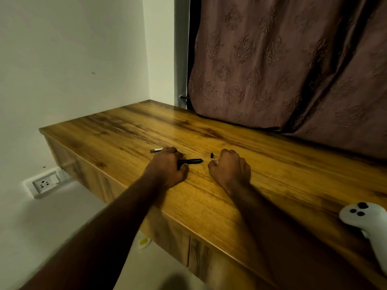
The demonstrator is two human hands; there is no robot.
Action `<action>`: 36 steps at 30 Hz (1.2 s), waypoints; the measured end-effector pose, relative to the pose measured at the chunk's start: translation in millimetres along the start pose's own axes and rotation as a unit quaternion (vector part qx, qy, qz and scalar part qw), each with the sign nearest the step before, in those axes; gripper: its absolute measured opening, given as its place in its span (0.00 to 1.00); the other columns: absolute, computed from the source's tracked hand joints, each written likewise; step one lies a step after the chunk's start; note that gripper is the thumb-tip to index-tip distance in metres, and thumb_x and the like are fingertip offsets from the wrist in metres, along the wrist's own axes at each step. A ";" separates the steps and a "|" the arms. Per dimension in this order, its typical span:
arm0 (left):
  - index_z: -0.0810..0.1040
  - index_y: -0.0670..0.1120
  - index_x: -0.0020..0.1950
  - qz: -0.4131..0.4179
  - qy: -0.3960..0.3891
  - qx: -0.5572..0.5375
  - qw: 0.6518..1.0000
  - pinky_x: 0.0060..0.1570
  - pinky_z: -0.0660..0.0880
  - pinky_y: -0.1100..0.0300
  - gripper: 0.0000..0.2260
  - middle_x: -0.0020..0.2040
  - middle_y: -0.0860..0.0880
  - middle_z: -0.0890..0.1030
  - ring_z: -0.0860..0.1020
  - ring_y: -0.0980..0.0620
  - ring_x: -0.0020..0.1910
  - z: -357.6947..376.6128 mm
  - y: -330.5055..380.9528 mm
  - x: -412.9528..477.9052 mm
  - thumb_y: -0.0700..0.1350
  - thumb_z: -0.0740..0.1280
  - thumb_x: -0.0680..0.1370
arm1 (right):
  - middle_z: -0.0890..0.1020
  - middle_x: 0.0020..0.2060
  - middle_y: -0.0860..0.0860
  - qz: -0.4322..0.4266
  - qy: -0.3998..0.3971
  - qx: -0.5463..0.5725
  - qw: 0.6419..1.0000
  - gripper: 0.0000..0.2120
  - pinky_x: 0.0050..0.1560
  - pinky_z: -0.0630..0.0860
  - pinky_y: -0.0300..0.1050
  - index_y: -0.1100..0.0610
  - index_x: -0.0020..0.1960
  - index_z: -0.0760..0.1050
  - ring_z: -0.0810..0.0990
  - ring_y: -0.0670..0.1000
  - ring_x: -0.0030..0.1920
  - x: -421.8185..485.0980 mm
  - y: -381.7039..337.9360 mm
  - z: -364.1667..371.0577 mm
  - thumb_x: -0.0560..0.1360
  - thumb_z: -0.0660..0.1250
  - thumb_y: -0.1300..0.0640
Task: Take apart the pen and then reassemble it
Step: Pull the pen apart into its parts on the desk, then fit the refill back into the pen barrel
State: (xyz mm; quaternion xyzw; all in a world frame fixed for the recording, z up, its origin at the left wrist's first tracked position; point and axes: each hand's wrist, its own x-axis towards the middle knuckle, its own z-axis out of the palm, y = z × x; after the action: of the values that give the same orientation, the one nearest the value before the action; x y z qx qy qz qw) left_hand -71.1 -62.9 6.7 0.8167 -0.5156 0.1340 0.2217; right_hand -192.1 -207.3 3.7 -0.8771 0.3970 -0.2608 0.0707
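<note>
The scene is dim and warm-toned, with a yellowish-green cast on the wall (73, 59). The brightest patch lies on the wooden tabletop (209, 197) just in front of the two forearms, where a soft sheen follows the grain — no hard glare. The curtain (282, 65) sits in muted shade, its folds dark. The near left forearm (100, 237) falls into deep shadow and is smeared, out of focus. A dark blurred blob sits at the bottom edge. Wide-angle distortion bends the table edge and tilts the wall corner — straight lines bow toward the borders. The centre is fairly sharp.
</note>
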 end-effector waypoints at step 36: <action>0.68 0.44 0.56 -0.031 0.112 -0.060 0.991 0.32 0.64 0.60 0.08 0.41 0.44 0.80 0.73 0.50 0.33 -4.3 3.6 -15.8 0.47 0.57 0.81 | 0.84 0.42 0.47 0.051 0.014 0.521 0.852 0.06 0.26 0.72 0.36 0.50 0.55 0.68 0.80 0.44 0.30 -17.6 -22.9 -14.0 0.80 0.59 0.59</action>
State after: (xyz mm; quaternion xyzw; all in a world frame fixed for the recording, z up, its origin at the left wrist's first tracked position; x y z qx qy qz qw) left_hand -81.2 -49.7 4.1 0.7972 -0.4694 0.1865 0.3307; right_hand -193.9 -177.7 16.2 -0.6868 0.2483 -0.4375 0.5246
